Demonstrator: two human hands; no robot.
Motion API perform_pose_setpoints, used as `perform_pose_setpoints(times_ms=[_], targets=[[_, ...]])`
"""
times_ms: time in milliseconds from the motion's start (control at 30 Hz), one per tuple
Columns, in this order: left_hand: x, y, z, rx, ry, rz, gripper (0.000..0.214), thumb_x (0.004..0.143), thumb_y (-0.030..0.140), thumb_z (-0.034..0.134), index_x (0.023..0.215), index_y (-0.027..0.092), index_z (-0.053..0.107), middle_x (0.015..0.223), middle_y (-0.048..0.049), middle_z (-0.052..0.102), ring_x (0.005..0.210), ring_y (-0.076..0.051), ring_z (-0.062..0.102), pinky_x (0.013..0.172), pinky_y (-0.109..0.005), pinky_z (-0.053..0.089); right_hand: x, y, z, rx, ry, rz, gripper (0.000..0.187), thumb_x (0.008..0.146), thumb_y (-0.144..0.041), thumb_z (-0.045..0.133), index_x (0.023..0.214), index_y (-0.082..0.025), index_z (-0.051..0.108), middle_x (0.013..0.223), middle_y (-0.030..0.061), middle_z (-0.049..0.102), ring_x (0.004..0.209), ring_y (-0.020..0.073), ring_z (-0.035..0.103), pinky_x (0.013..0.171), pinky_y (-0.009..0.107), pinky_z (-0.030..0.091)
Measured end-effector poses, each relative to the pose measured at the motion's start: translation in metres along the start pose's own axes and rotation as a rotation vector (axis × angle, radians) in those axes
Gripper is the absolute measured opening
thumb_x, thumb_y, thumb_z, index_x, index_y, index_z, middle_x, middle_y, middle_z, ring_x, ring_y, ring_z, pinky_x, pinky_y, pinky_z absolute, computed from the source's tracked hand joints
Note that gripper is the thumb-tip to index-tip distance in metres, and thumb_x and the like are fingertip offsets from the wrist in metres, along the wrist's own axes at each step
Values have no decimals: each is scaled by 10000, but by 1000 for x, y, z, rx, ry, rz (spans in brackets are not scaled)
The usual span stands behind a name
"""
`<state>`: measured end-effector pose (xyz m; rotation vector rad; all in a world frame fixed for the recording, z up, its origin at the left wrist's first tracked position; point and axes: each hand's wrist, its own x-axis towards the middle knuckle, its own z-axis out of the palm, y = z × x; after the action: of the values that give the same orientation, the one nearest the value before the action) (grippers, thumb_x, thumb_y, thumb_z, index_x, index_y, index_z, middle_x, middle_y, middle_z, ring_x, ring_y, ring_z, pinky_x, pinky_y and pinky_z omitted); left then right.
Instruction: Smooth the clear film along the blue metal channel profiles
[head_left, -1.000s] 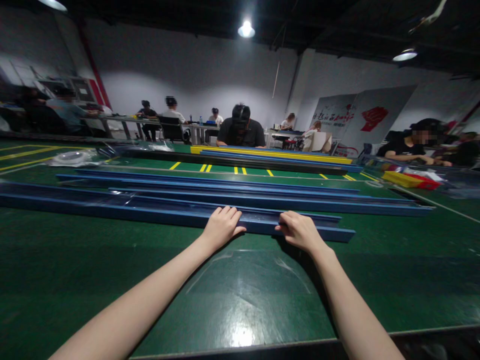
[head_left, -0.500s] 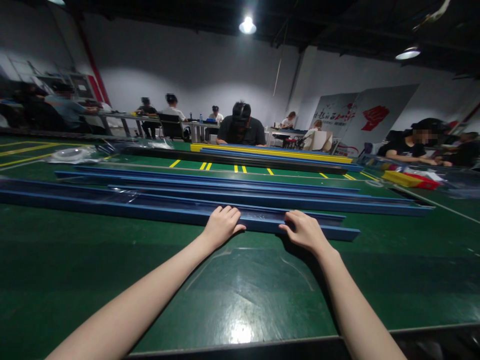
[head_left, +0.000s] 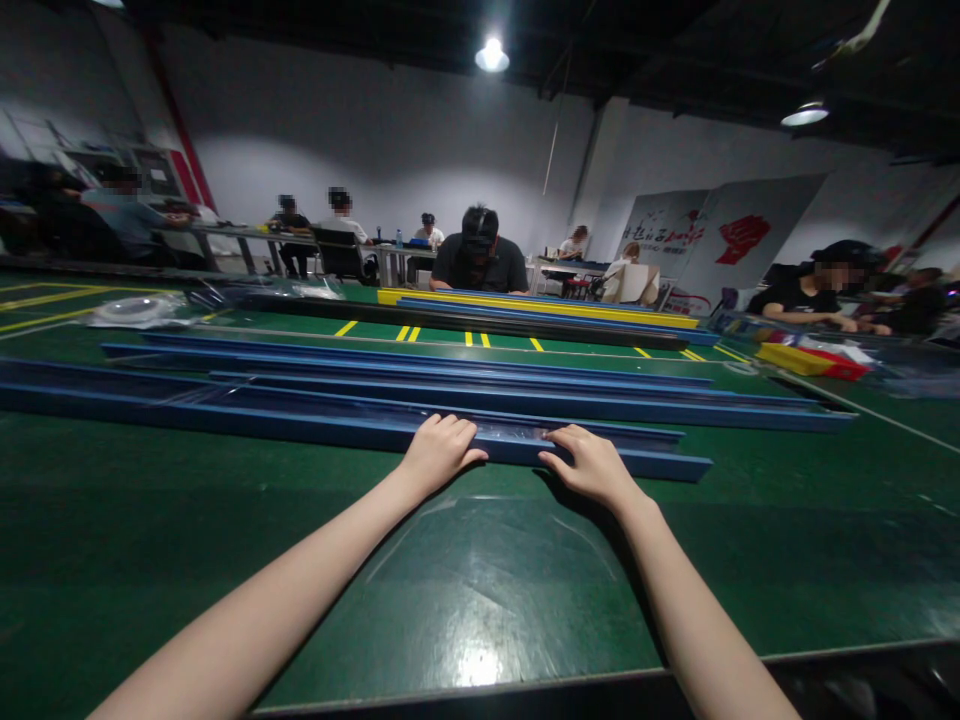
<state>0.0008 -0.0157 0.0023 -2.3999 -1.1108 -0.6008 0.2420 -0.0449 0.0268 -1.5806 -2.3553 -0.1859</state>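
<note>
A long blue U-shaped channel lies across the table in front of me, its open side up and clear film inside it. My left hand is closed over its near wall, fingers hooked inside and thumb along the front. A short way to the right, my right hand grips the same wall, with the thumb outside and the fingertips bent in at the film. The fingertips of the left hand are hidden behind the wall.
More blue channels lie just behind. Farther back are a yellow channel, a black strip and a coil of clear material. Yellow and red pieces lie at the right. A person sits opposite; others work around.
My right hand has slid left along the channel, closer to my left hand. The left hand keeps its place on the wall. The view has shifted slightly.
</note>
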Motion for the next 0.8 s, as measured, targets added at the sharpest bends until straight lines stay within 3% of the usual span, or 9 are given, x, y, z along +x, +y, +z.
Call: perform_pose_setpoints(times_ms=[567,800], targets=[[1,-4,-1,18,-31,9,380,805,516,423,729,159,528,694,-37,620,691,-174,568,601,-278,318,1,-2,1,17,-21,24,328,825,-392,409,996,-201,615,1006,65,624,931,172,556,747,243,391],[1,-4,-1,21,-27,-21,419,793,549,413,837,147,520,698,-53,632,672,-183,586,597,-274,335,1,-2,1,57,-1,30,254,818,-363,427,957,-200,563,923,61,625,862,170,560,696,244,377]])
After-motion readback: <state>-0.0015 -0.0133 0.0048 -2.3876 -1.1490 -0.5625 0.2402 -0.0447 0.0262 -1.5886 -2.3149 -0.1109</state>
